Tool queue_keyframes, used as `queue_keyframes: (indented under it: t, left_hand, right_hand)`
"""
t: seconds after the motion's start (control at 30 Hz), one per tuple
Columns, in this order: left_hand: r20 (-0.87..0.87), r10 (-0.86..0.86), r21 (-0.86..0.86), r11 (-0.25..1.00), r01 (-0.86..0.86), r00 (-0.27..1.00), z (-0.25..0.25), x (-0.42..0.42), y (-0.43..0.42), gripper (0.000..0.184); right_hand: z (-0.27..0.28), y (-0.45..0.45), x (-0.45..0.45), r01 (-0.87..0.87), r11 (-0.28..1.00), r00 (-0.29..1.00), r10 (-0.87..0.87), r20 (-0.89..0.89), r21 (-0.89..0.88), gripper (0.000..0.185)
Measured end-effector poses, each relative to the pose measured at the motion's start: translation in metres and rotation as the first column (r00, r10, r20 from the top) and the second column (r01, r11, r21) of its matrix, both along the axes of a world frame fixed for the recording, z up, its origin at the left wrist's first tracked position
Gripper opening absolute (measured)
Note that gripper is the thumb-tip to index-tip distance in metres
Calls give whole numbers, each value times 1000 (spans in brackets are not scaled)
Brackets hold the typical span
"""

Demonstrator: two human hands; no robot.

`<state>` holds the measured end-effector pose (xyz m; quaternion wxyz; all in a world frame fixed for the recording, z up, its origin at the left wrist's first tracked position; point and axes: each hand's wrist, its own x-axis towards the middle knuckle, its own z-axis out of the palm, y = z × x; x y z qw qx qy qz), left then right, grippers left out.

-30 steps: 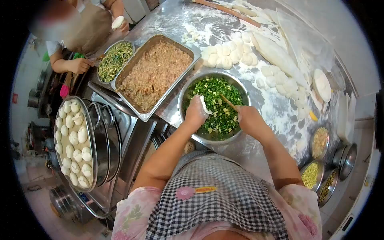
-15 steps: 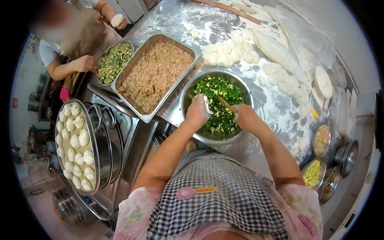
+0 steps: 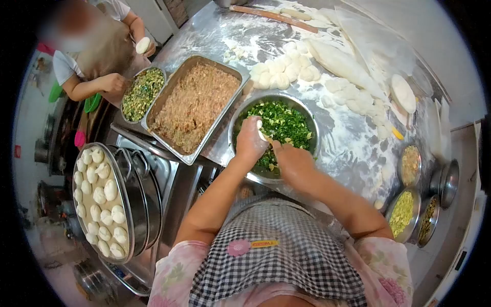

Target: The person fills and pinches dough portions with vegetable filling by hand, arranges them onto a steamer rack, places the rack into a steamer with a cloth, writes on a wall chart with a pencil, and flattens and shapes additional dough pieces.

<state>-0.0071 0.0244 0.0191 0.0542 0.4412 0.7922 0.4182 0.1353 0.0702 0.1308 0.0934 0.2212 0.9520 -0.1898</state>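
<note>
My left hand [image 3: 249,141] is closed around a white dough wrapper [image 3: 261,132], over the left side of a steel bowl [image 3: 233,115]. Only the wrapper's edge shows past the fingers. Chopped green filling [image 3: 284,118] with yellow bits lies in the bowl. My right hand [image 3: 292,162] grips a short wooden spatula [image 3: 271,141], its tip against or very near the wrapper. Most of the spatula is covered by my fingers, and I cannot make out how much filling is on it.
Left of the bowl are a tray of minced filling [image 3: 197,110] and a smaller bowl of mixed filling [image 3: 144,92], where another person [image 3: 110,82] holds a wrapper. Filled buns [image 3: 106,215] sit on a steamer at left. Dough pieces [image 3: 284,71] and a rolling pin [image 3: 273,18] lie on the floured table.
My right hand has moved left and down with the wooden spatula, from over the greens to the wrapper in my left hand. The view has shifted slightly.
</note>
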Motion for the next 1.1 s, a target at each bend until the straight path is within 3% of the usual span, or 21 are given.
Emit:
queue_keyframes:
  t: [0.07, 0.17, 0.23, 0.27, 0.37, 0.4, 0.5, 0.53, 0.63, 0.73, 0.77, 0.8, 0.83, 0.93, 1.03, 1.1]
  left_hand:
    - [115, -73, 39, 997, 69, 991, 6, -6, -3, 56]
    - [406, -160, 130, 985, 116, 900, 11, -13, -7, 52]
    - [617, -246, 243, 963, 116, 748, 14, -16, -10, 51]
    - [810, -312, 302, 948, 102, 498, 19, -15, -14, 51]
    - [883, -456, 454, 890, 51, 106, 46, -6, -23, 54]
    - [865, -496, 495, 868, 32, 76, 53, -2, -26, 59]
    - [838, -544, 545, 835, 69, -42, 59, 2, -36, 68]
    - [845, -530, 535, 839, 97, -75, 59, 1, -40, 75]
    - [729, -607, 532, 793, 296, 316, 60, -9, -40, 78]
    - [715, -652, 500, 728, 469, 250, 87, -22, -51, 76]
    - [698, -672, 498, 702, 509, 245, 91, -24, -52, 74]
    - [569, -727, 443, 664, 602, 383, 88, -28, -47, 72]
    - [613, -709, 421, 667, 615, 349, 90, -29, -47, 71]
    - [706, -642, 382, 700, 603, 299, 87, -29, -47, 66]
    - [751, -628, 479, 731, 486, 203, 100, -27, -50, 61]
    - [788, -591, 472, 760, 447, 173, 108, -29, -51, 55]
  right_hand:
    - [12, 14, 10, -53, 998, 998, 52, 48, 37, 36]
    - [18, 32, 37, 42, 999, 991, -38, -125, 26, 39]
    - [6, 32, 45, 228, 945, 911, -291, -291, -233, 39]
    - [-2, 30, 46, 295, 882, 839, -423, -342, -369, 39]
    - [-20, 9, 27, 359, 617, 659, -699, -278, -700, 36]
    - [-23, 2, 19, 344, 422, 600, -786, -150, -839, 32]
    - [-17, -20, -3, 87, 40, 470, -883, 6, -995, 31]
    - [-16, -25, -9, 42, 26, 424, -906, -5, -999, 30]
    - [-8, -33, -16, 123, 203, 397, -907, -140, -971, 30]
    - [-5, -33, -10, 196, 607, 495, -739, -457, -770, 33]
    - [2, -30, -7, 189, 704, 580, -643, -500, -685, 35]
    - [15, -27, -4, 167, 790, 659, -535, -529, -590, 38]
    - [26, -24, -3, 128, 864, 731, -414, -542, -488, 40]
    - [50, -18, -6, -83, 878, 739, -264, -620, -472, 41]
    - [48, 5, 18, -103, 902, 697, -235, -677, -419, 37]
    - [44, 14, 33, -53, 982, 741, -84, -666, -183, 41]
